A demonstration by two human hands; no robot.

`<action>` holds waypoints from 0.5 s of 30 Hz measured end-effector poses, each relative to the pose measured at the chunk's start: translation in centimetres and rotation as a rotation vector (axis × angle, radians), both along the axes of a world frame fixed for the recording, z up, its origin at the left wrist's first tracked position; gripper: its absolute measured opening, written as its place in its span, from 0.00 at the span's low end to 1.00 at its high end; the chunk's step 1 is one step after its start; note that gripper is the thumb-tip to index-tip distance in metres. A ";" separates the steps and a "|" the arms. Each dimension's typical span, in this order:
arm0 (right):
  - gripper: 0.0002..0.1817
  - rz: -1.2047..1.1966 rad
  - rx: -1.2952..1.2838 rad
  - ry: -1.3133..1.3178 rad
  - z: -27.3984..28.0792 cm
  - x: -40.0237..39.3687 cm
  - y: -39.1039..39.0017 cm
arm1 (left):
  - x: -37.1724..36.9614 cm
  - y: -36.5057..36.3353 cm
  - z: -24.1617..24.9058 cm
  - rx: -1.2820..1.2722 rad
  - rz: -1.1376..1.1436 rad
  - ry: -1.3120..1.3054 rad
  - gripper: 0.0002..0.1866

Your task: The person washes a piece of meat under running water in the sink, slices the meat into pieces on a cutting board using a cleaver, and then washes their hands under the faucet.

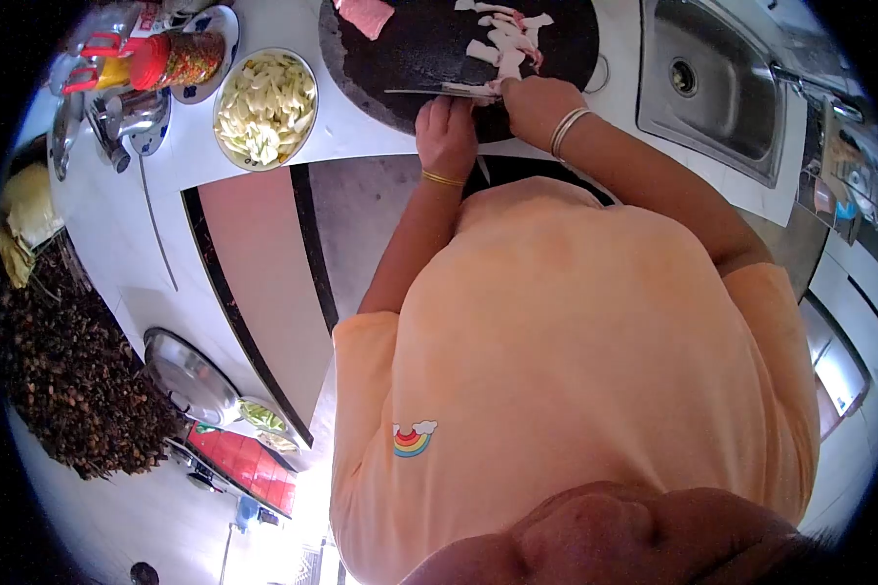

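On the dark round cutting board (361,83), my right hand (544,109) is closed around the handle of a knife (429,92), whose blade points left. My left hand (446,136) is at the board's near edge, its fingers bent against the near side of the blade. Whatever lies under those fingertips is mostly hidden. Pale strips of meat (507,39) lie beyond the knife, some touching it. A larger pink piece of meat (365,16) rests at the board's far left.
Left of the board stands a bowl of chopped pale vegetables (265,109). Beyond it are a red-lidded jar (171,60) and metal containers. A steel sink (717,83) is at the right. A metal basin (193,375) sits on the left counter.
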State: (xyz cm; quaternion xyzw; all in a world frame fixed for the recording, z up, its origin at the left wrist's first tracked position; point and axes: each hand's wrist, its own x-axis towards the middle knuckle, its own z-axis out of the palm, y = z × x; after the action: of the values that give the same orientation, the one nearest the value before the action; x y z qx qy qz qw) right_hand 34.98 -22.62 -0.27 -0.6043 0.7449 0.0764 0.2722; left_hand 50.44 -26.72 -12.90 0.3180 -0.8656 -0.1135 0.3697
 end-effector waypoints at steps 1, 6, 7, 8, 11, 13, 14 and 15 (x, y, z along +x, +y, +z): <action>0.12 -0.020 0.056 -0.004 0.3 -0.4 0.6 | 0.0 0.2 0.2 -0.007 -0.011 0.007 0.10; 0.09 -0.036 0.113 0.019 -0.3 -4.6 3.7 | 0.2 -0.1 0.1 -0.021 -0.025 0.013 0.10; 0.10 -0.096 0.061 0.049 -0.3 -4.8 3.8 | 0.2 -0.1 0.1 -0.016 -0.038 0.017 0.10; 0.10 -0.106 0.065 0.053 -0.6 -5.2 3.9 | 0.2 0.0 0.1 -0.012 -0.047 0.034 0.09; 0.12 -0.182 -0.065 0.048 -1.2 -5.9 3.8 | 0.1 -0.1 0.1 -0.006 -0.044 0.041 0.09; 0.12 -0.183 -0.078 0.037 -0.1 -4.6 3.8 | 0.3 0.0 0.0 0.003 -0.057 0.020 0.09; 0.12 -0.176 -0.098 0.031 0.6 -4.0 3.5 | 0.3 0.0 -0.2 0.002 -0.042 -0.001 0.09; 0.12 -0.164 -0.100 0.010 0.9 -3.5 3.3 | 0.3 0.0 -0.3 0.001 -0.023 -0.022 0.09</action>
State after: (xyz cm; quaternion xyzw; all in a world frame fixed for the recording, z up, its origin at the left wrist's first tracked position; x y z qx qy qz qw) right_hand 31.46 -19.37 0.68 -0.5537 0.7961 0.0197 0.2435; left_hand 50.71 -26.73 -13.18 0.3092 -0.8733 -0.1147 0.3586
